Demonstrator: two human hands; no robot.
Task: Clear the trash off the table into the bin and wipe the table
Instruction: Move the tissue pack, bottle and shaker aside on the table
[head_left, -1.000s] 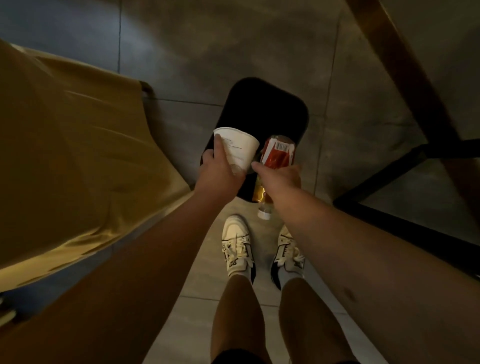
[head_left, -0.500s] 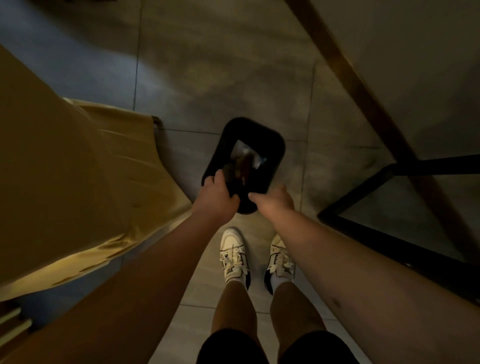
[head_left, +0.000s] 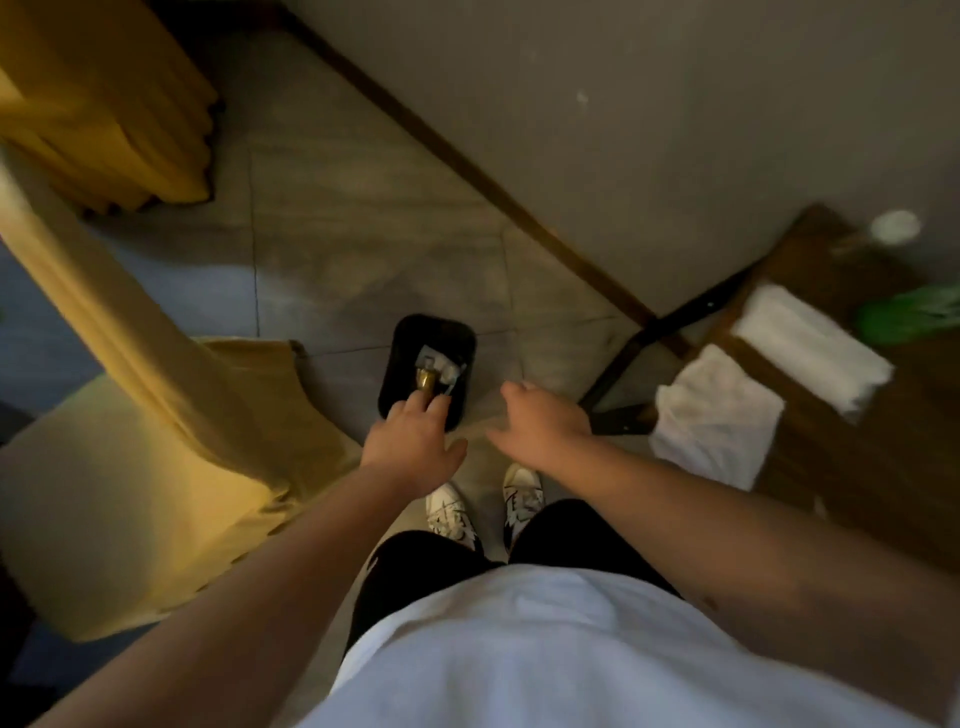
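Left hand (head_left: 413, 449): spread flat, fingers loose, holding nothing; I read it as hanging above the near edge of the bin. Right hand (head_left: 543, 423): also spread and empty, blurred, off to the bin's right and toward the table.

Black bin (head_left: 400, 343): on the floor tiles just ahead of my white sneakers (head_left: 451, 512). Contents: a bottle (head_left: 427, 378) with amber liquid and pale trash beside it, possibly a cup; too dim to itemise.

Wooden table (head_left: 857, 415): at right. On it: two white cloths (head_left: 719, 421), one hanging over the near edge; a green object (head_left: 906, 317), blurred, unidentified; a small white round item (head_left: 894, 227) at the far corner.

Yellow-covered chair (head_left: 130, 467): close on the left of the bin.

Status, my judgement: first load binned; table not yet cleared or wiped.

Hazards, my judgement:
- The overhanging cloth could slide to the floor if my right arm brushes it.
- The table's black metal leg (head_left: 623, 364) sits near my feet; turning could mean a trip.
- Dim light could hide leftover trash.
- The green object may roll if knocked.
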